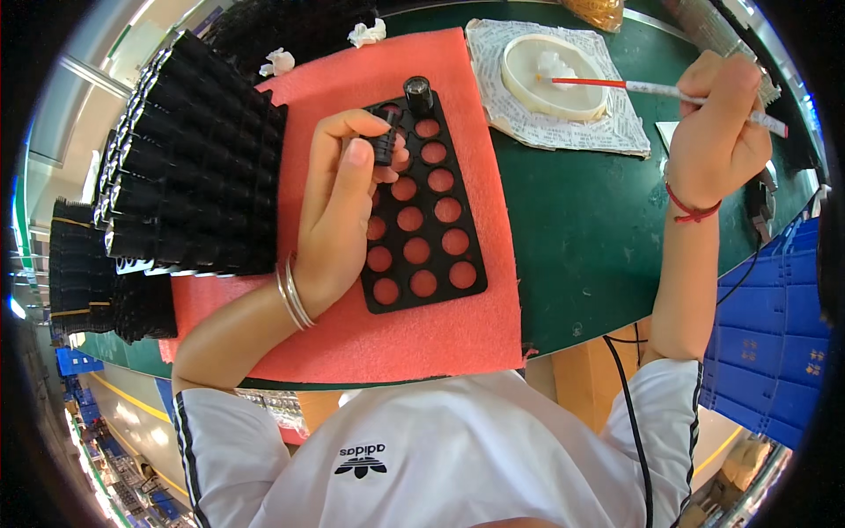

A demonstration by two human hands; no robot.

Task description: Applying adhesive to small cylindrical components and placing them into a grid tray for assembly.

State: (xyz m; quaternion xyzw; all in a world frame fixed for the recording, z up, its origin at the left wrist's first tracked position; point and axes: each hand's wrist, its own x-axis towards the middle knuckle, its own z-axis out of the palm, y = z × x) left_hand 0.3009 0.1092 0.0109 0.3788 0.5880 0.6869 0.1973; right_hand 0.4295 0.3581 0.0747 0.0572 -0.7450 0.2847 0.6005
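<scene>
My left hand [339, 198] pinches a small black cylindrical part [385, 145] above a black tray [393, 297] with rows of round holes. Another black cylinder [418, 93], with a glassy-looking top, stands upright in the tray's far right corner hole. In its other visible holes, the red mat shows through. On the right, my right hand [723, 132] is closed round a thin red-and-white stick [642, 87]. The stick's red end reaches into a shallow whitish dish [509, 75], touching or just above a white, paste-like lump [556, 66]. Whether that end has bristles I cannot tell.
A red foam mat [493, 326] lies under the tray on the green table [563, 264]. Tall stacks of black trays [194, 167] rise at the left. Printed paper [616, 132] lies beneath the dish. Crumpled white tissues [366, 33] sit at the back; blue crates [770, 326] stand right.
</scene>
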